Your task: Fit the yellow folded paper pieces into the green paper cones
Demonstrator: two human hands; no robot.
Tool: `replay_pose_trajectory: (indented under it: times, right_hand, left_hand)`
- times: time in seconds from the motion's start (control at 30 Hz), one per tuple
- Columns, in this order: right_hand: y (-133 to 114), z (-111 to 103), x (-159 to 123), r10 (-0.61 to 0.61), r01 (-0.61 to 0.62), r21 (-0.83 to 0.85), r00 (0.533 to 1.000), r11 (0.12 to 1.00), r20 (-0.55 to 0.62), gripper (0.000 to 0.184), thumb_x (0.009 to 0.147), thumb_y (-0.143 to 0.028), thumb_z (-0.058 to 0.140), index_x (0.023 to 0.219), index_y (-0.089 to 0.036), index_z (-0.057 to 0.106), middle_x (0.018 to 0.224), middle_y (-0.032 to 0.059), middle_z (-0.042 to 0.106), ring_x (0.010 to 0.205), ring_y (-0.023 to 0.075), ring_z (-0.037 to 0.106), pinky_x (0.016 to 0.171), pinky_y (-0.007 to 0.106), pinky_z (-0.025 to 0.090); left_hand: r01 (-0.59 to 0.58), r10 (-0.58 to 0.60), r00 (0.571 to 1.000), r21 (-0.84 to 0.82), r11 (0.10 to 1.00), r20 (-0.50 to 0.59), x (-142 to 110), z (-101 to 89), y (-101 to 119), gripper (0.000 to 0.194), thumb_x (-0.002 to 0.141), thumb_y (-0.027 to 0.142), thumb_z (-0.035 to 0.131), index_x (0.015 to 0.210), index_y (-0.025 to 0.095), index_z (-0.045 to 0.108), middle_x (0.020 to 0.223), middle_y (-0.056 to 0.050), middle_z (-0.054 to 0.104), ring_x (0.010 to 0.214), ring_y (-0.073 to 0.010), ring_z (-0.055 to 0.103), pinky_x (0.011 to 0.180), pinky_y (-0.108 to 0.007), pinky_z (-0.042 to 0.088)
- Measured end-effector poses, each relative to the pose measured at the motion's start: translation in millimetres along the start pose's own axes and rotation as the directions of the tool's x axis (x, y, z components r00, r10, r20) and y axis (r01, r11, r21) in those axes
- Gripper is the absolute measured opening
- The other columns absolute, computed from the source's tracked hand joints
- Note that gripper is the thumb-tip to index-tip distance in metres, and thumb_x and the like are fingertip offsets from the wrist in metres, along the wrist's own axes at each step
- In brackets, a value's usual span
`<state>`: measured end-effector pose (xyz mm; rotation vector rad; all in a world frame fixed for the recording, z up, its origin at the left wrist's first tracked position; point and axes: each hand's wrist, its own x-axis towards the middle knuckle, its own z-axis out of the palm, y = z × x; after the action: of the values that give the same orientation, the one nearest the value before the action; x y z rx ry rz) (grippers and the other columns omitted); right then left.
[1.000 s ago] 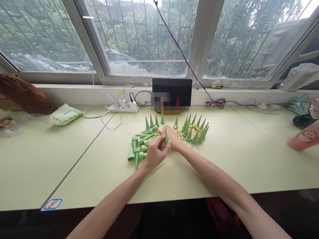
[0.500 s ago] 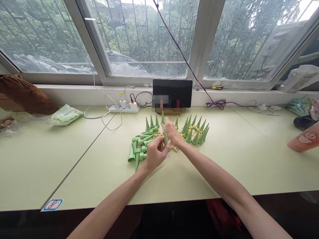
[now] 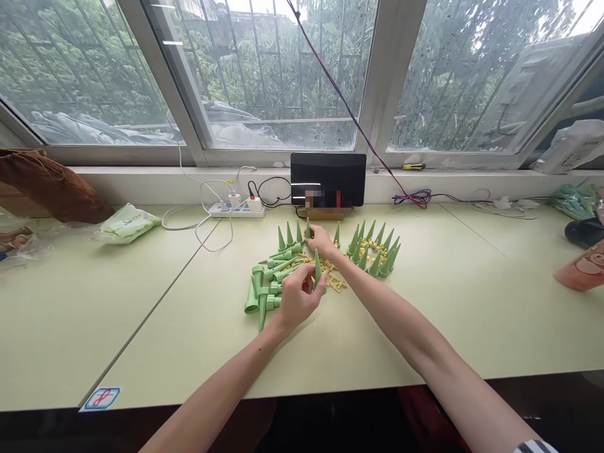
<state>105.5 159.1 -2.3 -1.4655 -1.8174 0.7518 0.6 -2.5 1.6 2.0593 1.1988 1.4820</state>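
My left hand (image 3: 302, 296) pinches a green plastic watering spike (image 3: 318, 267), point up, over the near side of the yellow pieces. Farther back, my right hand (image 3: 322, 240) has its fingertips closed around the lower part of another upright watering spike (image 3: 308, 229), at the end of a short row of standing spikes (image 3: 290, 234). Small yellow plastic pieces (image 3: 336, 281) lie scattered between and beneath my hands. To the left of my left hand, several more green spikes (image 3: 262, 302) are heaped, most lying on their sides.
Standing green spikes (image 3: 387, 259) ring some yellow pieces on the right. A dark screen (image 3: 328, 179) stands behind, near a power strip (image 3: 238, 207) with loose cables. A wipes packet (image 3: 129, 223) lies left; an orange cup (image 3: 582, 267) is at far right.
My right hand has shifted slightly left, its fingers now around the spike at the row's end. My left hand still holds its spike, nearly in place. The view has tilted slightly.
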Motion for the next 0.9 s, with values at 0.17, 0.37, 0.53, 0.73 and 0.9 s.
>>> replay_pose_trajectory:
  times: [0.17,0.37,0.53,0.73,0.9]
  right_hand:
    - [-3.7,-4.1,-22.6,-0.001,0.001,-0.016,1.0,1.0,-0.011,0.012,0.076,-0.007,0.053,0.084,-0.014,0.06,0.08,0.004,0.064,0.073,0.0157,0.056,0.067,0.025,0.043]
    - [-6.0,-8.3,-54.6,-0.043,0.043,-0.022,0.999,0.999,-0.004,0.017,0.077,-0.006,0.057,0.09,-0.015,0.064,0.086,0.0046,0.069,0.079,0.0169,0.061,0.073,0.027,0.046]
    - [-2.5,-12.9,-75.5,-0.127,0.12,-0.103,0.99,0.987,-0.063,0.043,0.083,-0.001,0.052,0.124,-0.014,0.057,0.11,0.0138,0.069,0.102,0.0217,0.064,0.087,0.032,0.048]
    - [2.3,-24.0,-102.2,-0.258,0.233,-0.36,0.966,0.904,-0.024,0.041,0.088,0.002,0.045,0.123,-0.013,0.058,0.107,0.0147,0.067,0.101,0.0237,0.061,0.08,0.031,0.046]
    - [-0.3,-29.1,-106.0,-0.21,0.21,-0.51,0.976,0.834,0.058,0.029,0.09,-0.001,0.046,0.107,-0.017,0.064,0.094,0.0123,0.067,0.093,0.0245,0.057,0.067,0.028,0.041]
  left_hand:
    - [0.005,-0.004,1.0,0.015,1.0,-0.018,0.9,0.3,-2.5,0.014,0.087,0.03,0.063,0.078,0.02,0.057,0.057,0.005,0.044,0.047,-0.009,0.037,0.046,-0.023,0.036]
    - [-0.023,0.025,0.999,0.057,0.998,-0.033,4.1,-1.0,-1.5,0.018,0.087,0.029,0.063,0.073,0.02,0.055,0.055,0.005,0.045,0.046,-0.0092,0.038,0.047,-0.024,0.034]
    - [-0.012,0.014,0.999,0.055,0.998,-0.039,5.3,-1.9,-1.6,0.019,0.087,0.03,0.063,0.073,0.019,0.055,0.055,0.005,0.046,0.046,-0.0089,0.039,0.047,-0.023,0.036]
    - [0.011,-0.009,0.998,0.031,0.999,-0.062,6.6,-2.6,-4.4,0.015,0.086,0.031,0.063,0.077,0.019,0.059,0.057,0.005,0.048,0.046,-0.0087,0.041,0.048,-0.023,0.039]
    - [0.011,-0.009,0.997,0.023,1.0,-0.073,7.6,-3.6,-4.5,0.016,0.086,0.032,0.063,0.077,0.019,0.058,0.059,0.004,0.05,0.047,-0.0086,0.041,0.048,-0.023,0.039]
